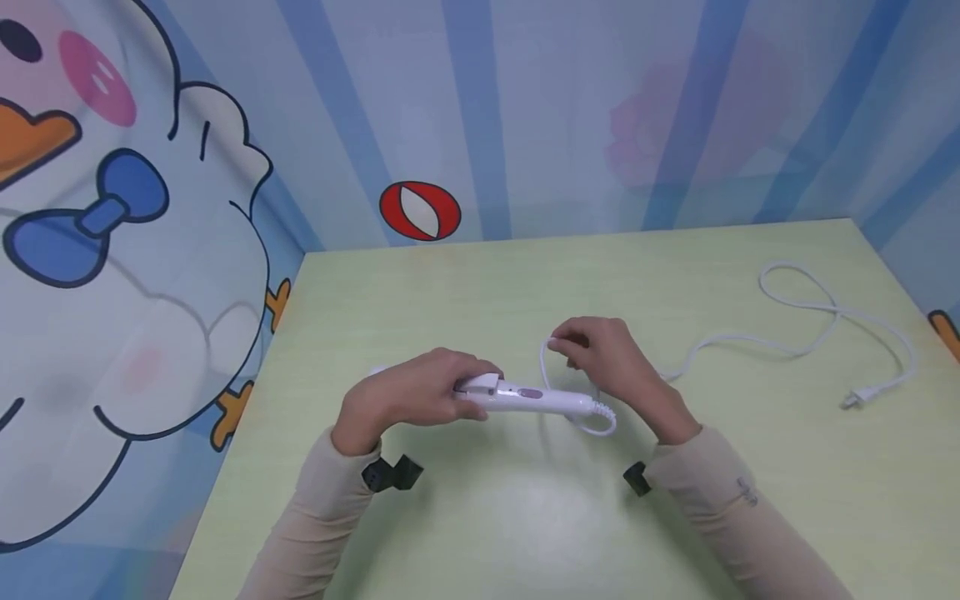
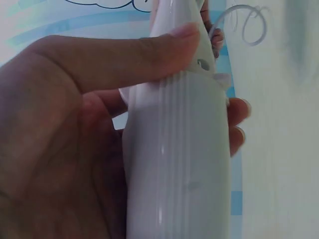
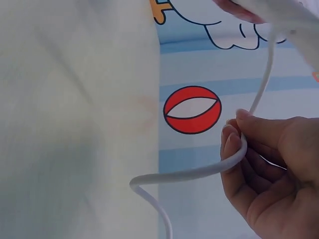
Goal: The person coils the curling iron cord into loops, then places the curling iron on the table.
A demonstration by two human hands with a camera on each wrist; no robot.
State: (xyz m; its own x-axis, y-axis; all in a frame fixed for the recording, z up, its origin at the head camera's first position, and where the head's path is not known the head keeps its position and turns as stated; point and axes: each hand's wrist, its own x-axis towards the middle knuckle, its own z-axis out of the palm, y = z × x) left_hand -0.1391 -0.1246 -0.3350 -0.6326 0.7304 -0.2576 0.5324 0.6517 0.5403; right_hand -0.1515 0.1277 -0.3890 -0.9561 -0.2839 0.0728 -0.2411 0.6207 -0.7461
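Observation:
A white hair curling iron (image 1: 536,400) is held level over the table by my left hand (image 1: 420,387). In the left wrist view, the thumb (image 2: 144,55) lies across its ridged white body (image 2: 179,159) and fingertips show at the far side. A grey button (image 1: 530,393) is on the handle, and the cord leaves its right end through a coiled sleeve (image 1: 603,410). My right hand (image 1: 611,358) pinches the white cord (image 3: 241,149) between thumb and fingers, and the cord loops between both hands. My left hand hides the iron's middle.
The rest of the cord winds over the right side of the pale green table (image 1: 450,292), ending in a two-pin plug (image 1: 862,396). A striped blue wall (image 1: 555,125) stands behind the table, with a cartoon bird (image 1: 172,333) on the left panel.

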